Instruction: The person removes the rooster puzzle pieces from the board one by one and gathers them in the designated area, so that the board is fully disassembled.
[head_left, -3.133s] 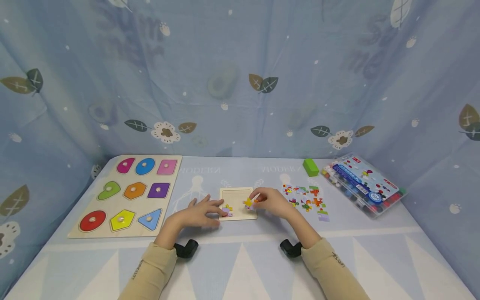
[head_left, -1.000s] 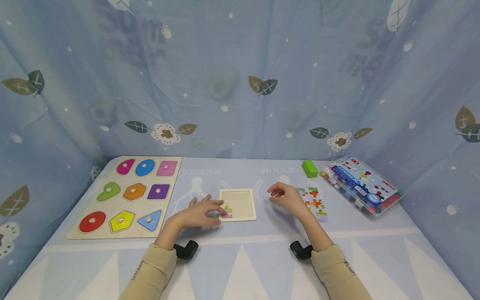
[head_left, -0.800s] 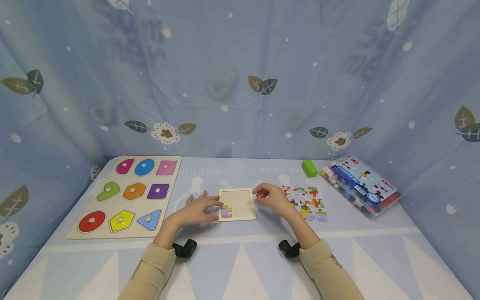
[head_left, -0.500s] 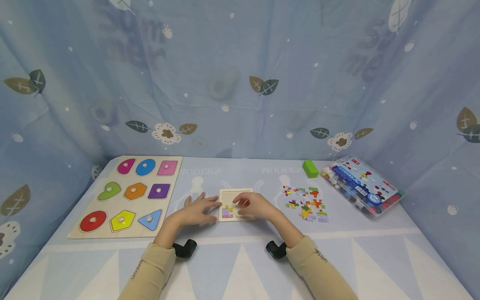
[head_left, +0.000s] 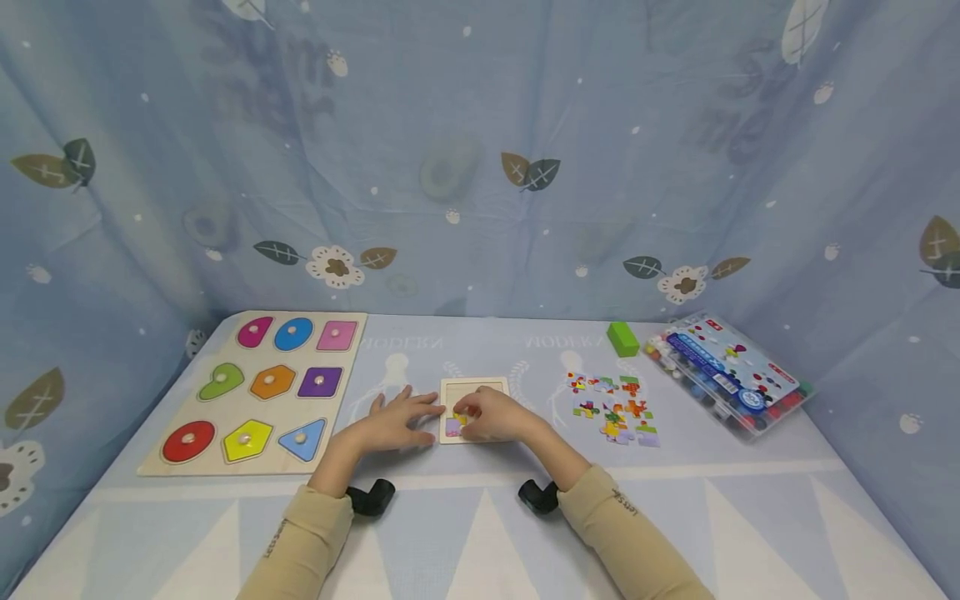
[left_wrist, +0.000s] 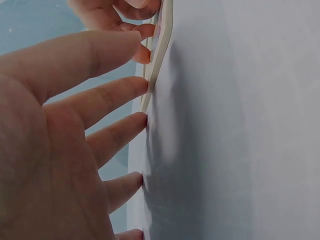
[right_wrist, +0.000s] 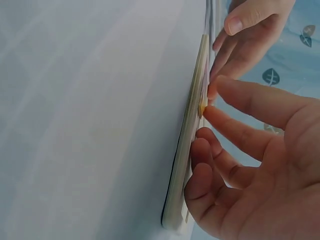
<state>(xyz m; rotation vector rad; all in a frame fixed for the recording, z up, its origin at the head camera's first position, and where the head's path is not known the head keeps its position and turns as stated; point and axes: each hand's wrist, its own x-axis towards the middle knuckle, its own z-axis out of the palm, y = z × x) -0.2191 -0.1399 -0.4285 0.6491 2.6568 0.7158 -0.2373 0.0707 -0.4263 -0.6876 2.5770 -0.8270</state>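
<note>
A small square wooden puzzle tray (head_left: 478, 382) lies flat between the hands. Inside its lower left corner sits a purple and yellow jigsaw piece (head_left: 452, 428), partly hidden by fingers. My right hand (head_left: 495, 417) is over the tray. Its index fingertip touches the piece's yellow part (right_wrist: 201, 109), the thumb stands a little apart, and the other fingers are bent against the tray. On the other side my left hand (head_left: 393, 423) has its fingers spread, with fingertips at the tray's left edge (left_wrist: 161, 55). Several loose jigsaw pieces (head_left: 636, 408) lie right of the tray.
At the left lies a large wooden shape board (head_left: 352, 350) with knobbed coloured shapes. A green block (head_left: 622, 339) and a clear plastic case (head_left: 731, 371) of colourful parts stand at the back right. A patterned blue curtain (head_left: 480, 250) hangs behind the table.
The right hand held a yellow piece over the tray earlier; that piece now lies among the loose ones. The hand has come back left to the tray. The left fingers shifted slightly left.
</note>
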